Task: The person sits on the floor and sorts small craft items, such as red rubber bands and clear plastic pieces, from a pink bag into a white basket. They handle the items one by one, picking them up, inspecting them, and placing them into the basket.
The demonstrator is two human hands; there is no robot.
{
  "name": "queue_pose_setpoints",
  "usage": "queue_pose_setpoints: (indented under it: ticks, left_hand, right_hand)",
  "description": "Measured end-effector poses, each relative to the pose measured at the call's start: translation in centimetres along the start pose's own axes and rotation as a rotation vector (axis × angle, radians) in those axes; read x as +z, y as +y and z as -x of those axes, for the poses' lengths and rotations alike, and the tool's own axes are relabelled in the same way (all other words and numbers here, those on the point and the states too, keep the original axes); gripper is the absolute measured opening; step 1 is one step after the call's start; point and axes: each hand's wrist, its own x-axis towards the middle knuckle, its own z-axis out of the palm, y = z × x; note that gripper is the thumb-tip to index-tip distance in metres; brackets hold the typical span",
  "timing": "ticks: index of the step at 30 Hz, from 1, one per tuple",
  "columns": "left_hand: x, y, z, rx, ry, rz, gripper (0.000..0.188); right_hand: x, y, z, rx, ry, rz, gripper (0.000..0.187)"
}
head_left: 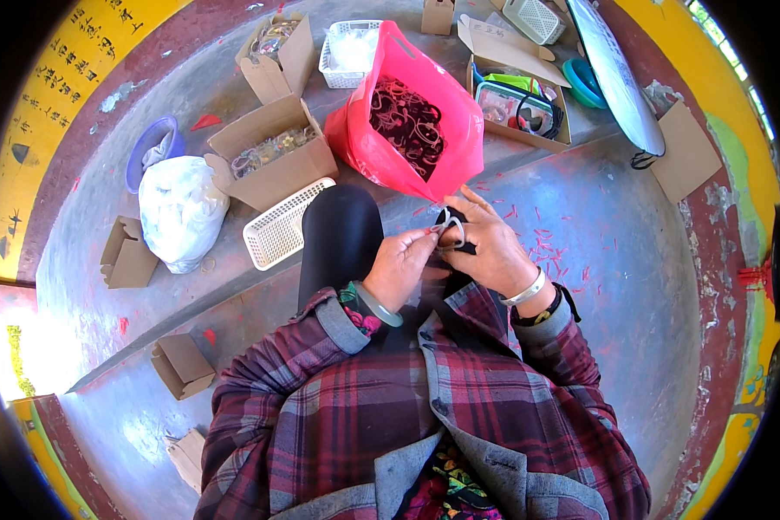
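Note:
My left hand (399, 267) has its thumb and fingertips pinched on a thin, pale looped cord (449, 230). On the other side of it my right hand (491, 251) is curled round, with the cord's loops between thumb and fingers. Both hands meet over my lap, above my dark trousers (341, 227). Just beyond them a bright pink plastic bag (455, 100) stands wide at the top, filled with many dark, reddish and whitish looped cords (406, 128). The right fingers hide part of the cord.
Left of the bag are a cardboard box (273, 152) of clear-bagged items, a cream plastic basket (277, 227), a stuffed white plastic bag (180, 215) and a purple basin (154, 147). Another box (520, 130) stands back right. Small red scraps (550, 251) litter the floor.

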Motion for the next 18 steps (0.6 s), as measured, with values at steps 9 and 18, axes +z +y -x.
queue_pose_setpoints:
  ticks: [9, 18]
  left_hand:
    - [-0.17, 0.14, -0.09, -0.039, -0.004, 0.111, 0.034]
    - [0.07, -0.05, -0.13, -0.006, -0.059, 0.006, 0.034]
  right_hand:
    - [0.25, 0.54, 0.07, 0.018, 0.171, 0.029, 0.008]
    - [0.02, 0.57, -0.13, 0.019, 0.073, 0.049, 0.010]
